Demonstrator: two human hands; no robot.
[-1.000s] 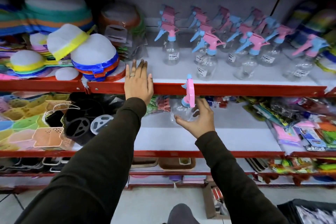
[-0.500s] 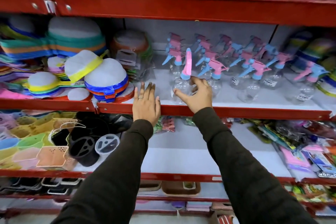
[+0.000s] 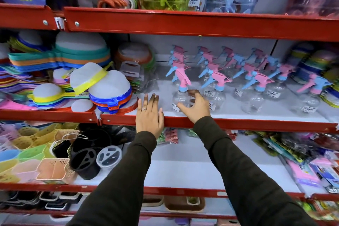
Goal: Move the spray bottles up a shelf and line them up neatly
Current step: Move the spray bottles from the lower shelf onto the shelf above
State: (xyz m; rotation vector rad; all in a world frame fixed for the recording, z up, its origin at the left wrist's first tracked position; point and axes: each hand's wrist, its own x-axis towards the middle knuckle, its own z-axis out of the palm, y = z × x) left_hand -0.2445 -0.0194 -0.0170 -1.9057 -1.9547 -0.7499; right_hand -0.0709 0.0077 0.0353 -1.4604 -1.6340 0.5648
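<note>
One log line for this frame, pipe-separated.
right hand: around spray bottle, upright on shelf | left hand: flat on shelf edge

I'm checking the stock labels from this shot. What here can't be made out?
- Head view: white price stickers on the clear spray bottles, print too small.
- Right hand's grip on the front pink-and-blue-topped bottle: contact unclear.
- Rear bottle row: blurred, hidden by front bottles.

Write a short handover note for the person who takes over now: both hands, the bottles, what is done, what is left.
Left hand: flat on the red shelf edge, holding nothing.
Right hand: fingers curled loosely around the front-left spray bottle, which stands upright on the upper shelf.
Other spray bottles: on the same shelf, in rough rows to the right and behind.
Done: no bottle is visible on the white shelf below.
Left: let go and straighten the rows.
</note>
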